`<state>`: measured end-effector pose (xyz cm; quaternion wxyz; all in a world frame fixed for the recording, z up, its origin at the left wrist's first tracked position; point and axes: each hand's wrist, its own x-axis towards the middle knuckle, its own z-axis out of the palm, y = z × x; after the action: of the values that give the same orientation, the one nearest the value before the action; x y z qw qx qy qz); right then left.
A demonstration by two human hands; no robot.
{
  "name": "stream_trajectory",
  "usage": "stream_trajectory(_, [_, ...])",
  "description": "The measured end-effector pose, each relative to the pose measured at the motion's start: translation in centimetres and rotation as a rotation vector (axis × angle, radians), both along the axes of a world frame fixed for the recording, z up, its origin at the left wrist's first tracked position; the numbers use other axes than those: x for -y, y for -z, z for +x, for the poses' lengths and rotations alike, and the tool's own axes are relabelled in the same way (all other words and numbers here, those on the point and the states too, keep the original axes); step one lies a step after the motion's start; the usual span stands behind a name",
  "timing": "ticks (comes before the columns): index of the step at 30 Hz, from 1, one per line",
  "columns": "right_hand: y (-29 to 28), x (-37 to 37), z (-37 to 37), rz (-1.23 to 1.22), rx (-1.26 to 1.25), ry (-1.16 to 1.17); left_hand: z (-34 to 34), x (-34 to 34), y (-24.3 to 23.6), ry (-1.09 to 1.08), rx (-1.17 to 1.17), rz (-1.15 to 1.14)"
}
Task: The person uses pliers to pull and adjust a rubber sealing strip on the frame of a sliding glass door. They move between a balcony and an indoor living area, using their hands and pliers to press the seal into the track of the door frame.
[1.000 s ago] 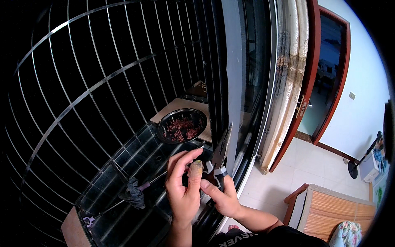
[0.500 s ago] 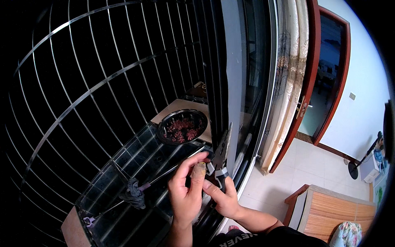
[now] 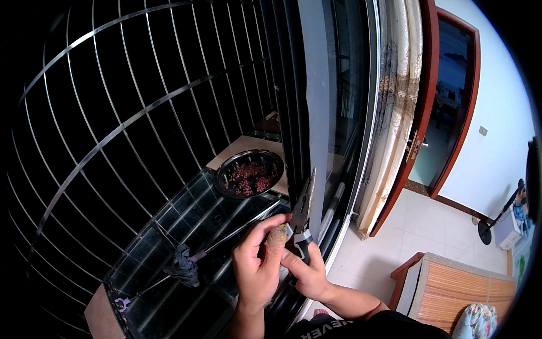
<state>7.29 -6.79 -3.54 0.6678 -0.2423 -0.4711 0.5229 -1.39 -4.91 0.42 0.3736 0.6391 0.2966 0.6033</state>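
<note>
Needle-nose pliers with black and grey handles stand upright in front of the window frame, their long jaws pointing up. My right hand is wrapped round the lower handles from the right. From the left, my left hand is closed against the pliers, its bent index finger near the pivot and its thumb at the grey handle part. The thumb has a greyish-yellow patch on it. What lies between the left fingers and the pliers is mostly hidden.
Left of the window frame, metal bars enclose a dark tiled ledge. On it are a black round tray of small red pieces, a pole and a dark cloth. Indoors are a curtain, a door and a bed.
My left hand has shifted slightly right, its thumb and index finger closer to the pliers. The pliers and my right hand have hardly moved.
</note>
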Motion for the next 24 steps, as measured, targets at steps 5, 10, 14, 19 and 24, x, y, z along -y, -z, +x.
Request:
stream_trajectory(5, [-0.11, 0.13, -0.29, -0.017, -0.012, 0.021, -0.08, 0.04, -0.15, -0.014, -0.008, -0.002])
stream_trajectory(10, [-0.24, 0.19, -0.23, 0.000, -0.004, 0.018, -0.10, 0.09, -0.43, -0.015, -0.033, 0.003])
stream_trajectory(14, [0.04, 0.09, -0.06, 0.020, -0.001, -0.013, -0.07, 0.23, -0.74, -0.019, -0.062, -0.010])
stream_trajectory(19, [0.10, 0.28, -0.09, 0.007, -0.024, 0.002, -0.15, 0.00, -0.43, -0.040, -0.105, 0.030])
stream_trajectory(24, [0.18, 0.50, 0.09, -0.028, -0.036, -0.008, 0.02, 0.28, -0.32, -0.092, -0.149, 0.074])
